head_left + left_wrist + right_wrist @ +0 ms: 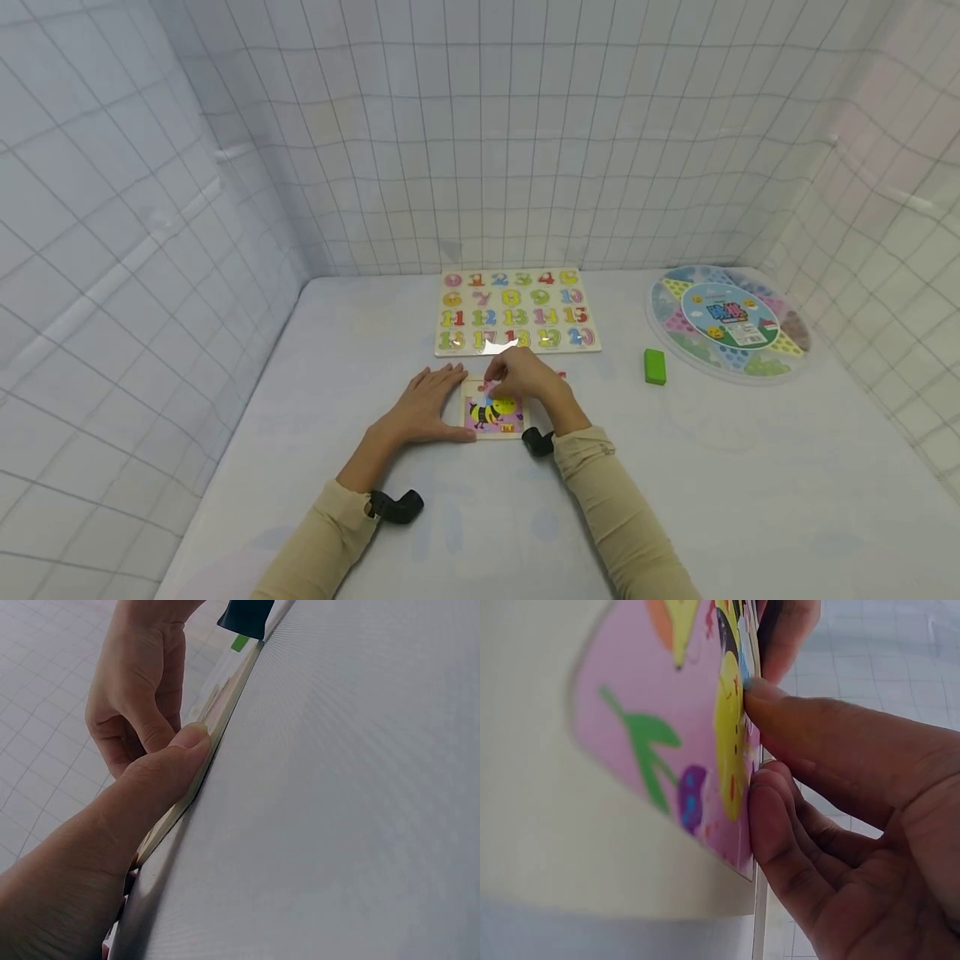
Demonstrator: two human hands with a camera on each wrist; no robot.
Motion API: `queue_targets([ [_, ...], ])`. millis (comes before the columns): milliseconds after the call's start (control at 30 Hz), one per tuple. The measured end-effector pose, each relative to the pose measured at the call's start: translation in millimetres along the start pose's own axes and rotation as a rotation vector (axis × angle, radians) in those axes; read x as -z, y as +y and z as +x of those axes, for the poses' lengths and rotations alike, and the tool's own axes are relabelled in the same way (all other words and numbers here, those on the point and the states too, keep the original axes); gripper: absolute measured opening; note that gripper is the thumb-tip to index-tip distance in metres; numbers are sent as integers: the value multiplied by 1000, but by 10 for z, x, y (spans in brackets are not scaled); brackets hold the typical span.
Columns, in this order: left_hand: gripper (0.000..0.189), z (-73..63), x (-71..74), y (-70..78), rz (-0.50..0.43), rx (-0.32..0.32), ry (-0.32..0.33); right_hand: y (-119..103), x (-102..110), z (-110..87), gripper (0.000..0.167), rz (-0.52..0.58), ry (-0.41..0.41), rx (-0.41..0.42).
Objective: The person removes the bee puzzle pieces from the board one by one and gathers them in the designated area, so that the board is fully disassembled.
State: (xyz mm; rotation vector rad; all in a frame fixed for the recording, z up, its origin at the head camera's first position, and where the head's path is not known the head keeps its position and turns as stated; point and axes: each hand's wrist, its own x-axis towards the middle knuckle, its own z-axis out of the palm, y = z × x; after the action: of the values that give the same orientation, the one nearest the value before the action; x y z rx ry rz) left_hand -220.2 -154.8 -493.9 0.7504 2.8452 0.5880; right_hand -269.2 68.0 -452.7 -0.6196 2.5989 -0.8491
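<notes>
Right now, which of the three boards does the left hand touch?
The bee puzzle; the left hand touches neither the number board behind it nor the round board at right.

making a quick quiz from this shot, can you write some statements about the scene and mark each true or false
1. The left grip touches the bee puzzle. True.
2. The right grip is on the green block. False: its fingers are at the bee puzzle, and the block lies apart to the right.
3. The number board lies beyond the bee puzzle in the head view. True.
4. The round game set is left of the number board. False: it is to the right.
5. Both sleeves are beige. True.
</notes>
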Motion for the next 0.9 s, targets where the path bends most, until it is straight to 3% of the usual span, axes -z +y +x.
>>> queue_targets([
  [367,108,10,9,-13,-8,5,1,-10,20,8,18,-17,-13,-8],
  [900,108,12,-15,-14,10,16,-3,51,39,-13,22,49,-29,20],
])
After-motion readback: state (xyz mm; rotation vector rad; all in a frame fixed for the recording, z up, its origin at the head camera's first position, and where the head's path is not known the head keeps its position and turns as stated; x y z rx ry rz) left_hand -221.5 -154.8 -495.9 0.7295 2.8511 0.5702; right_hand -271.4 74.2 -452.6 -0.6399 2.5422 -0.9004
